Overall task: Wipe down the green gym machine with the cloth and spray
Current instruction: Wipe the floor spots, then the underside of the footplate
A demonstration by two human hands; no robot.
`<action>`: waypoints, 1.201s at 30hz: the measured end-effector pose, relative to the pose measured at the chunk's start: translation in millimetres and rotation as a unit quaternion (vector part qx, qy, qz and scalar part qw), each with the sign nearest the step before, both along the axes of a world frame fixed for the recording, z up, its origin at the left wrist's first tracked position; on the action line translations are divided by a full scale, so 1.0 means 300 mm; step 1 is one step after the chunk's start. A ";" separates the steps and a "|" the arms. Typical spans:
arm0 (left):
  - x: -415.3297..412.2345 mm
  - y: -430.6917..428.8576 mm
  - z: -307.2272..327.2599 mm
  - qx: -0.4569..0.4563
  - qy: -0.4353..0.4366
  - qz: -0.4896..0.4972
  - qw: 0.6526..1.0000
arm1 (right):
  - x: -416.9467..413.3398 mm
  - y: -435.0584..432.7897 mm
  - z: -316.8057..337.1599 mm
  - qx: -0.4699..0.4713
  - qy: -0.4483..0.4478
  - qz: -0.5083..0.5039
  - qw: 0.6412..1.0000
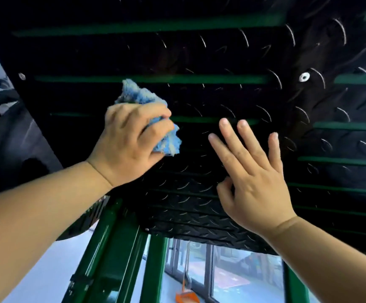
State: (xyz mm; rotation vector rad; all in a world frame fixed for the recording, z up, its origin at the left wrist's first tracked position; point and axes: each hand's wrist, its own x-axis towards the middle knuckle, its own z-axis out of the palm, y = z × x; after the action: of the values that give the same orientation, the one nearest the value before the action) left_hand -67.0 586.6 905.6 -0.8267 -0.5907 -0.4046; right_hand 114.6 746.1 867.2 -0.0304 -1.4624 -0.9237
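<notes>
A black tread-patterned plate (199, 62) with green slots fills most of the head view; it belongs to the green gym machine, whose green frame bars (116, 254) run below it. My left hand (129, 141) grips a bunched blue cloth (142, 99) and presses it against the plate at centre left. My right hand (252, 178) is to the right of it, fingers straight and spread, flat against or just off the plate; contact is unclear. No spray bottle is in view.
A bolt head (304, 77) sits in the plate at upper right, another (21, 75) at the left edge. Below the plate are windows (232, 278) and an orange dustpan (186, 296) on the pale floor.
</notes>
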 end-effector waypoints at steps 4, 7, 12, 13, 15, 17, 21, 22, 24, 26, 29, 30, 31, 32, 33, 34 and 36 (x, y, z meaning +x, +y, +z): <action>-0.090 0.103 -0.078 -0.007 -0.006 0.040 0.999 | -0.056 -0.038 -0.023 0.002 0.012 0.041 0.999; -0.131 0.106 -0.123 -0.128 0.040 0.131 0.982 | -0.082 -0.105 -0.016 0.056 -0.025 0.054 0.997; -0.073 -0.065 -0.012 -0.115 0.033 0.006 0.993 | -0.125 -0.150 0.068 0.046 0.026 0.072 0.996; -0.078 -0.078 -0.001 -0.101 0.017 -0.004 0.995 | -0.134 -0.148 0.068 0.047 0.035 0.070 0.996; -0.138 -0.046 -0.037 -0.090 0.006 0.029 0.995 | -0.154 -0.149 0.058 0.048 0.042 0.076 0.995; -0.248 0.031 -0.122 -0.121 -0.003 0.096 0.988 | -0.175 -0.155 0.041 0.044 0.038 0.082 0.995; -0.378 0.040 -0.208 -0.222 0.013 0.195 0.955 | -0.209 -0.177 0.022 0.065 -0.016 0.077 0.995; -0.374 0.012 -0.201 -0.231 0.032 0.202 0.951 | -0.218 -0.192 0.026 0.080 -0.031 0.079 0.993; -0.333 -0.065 -0.159 -0.216 0.045 0.170 0.960 | -0.251 -0.233 0.056 0.110 -0.046 0.099 0.988; -0.292 -0.131 -0.094 -0.159 0.012 0.085 0.984 | -0.285 -0.265 0.098 0.123 -0.022 0.115 0.985; -0.276 -0.131 -0.058 -0.110 -0.001 0.012 0.994 | -0.321 -0.272 0.125 0.139 0.037 0.088 0.986; -0.298 -0.105 -0.082 -0.120 0.006 0.034 0.992 | -0.332 -0.269 0.125 0.144 0.046 0.076 0.986; -0.331 -0.072 -0.121 -0.142 0.012 0.072 0.987 | -0.334 -0.265 0.126 0.149 0.050 0.067 0.985; -0.376 -0.042 -0.173 -0.170 0.007 0.115 0.979 | -0.338 -0.262 0.120 0.151 0.051 0.061 0.985; -0.424 -0.021 -0.217 -0.202 -0.003 0.155 0.967 | -0.338 -0.260 0.119 0.151 0.054 0.058 0.985; -0.466 -0.011 -0.254 -0.228 -0.017 0.189 0.955 | -0.340 -0.262 0.116 0.149 0.055 0.057 0.986; -0.513 -0.013 -0.291 -0.251 -0.021 0.232 0.939 | -0.343 -0.265 0.110 0.142 0.048 0.056 0.987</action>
State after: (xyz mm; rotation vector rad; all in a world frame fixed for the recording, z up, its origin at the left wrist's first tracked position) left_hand -221.0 582.8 818.3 -1.1274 -0.9239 0.1749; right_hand 11.6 666.4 900.3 0.2139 -1.2209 -1.0167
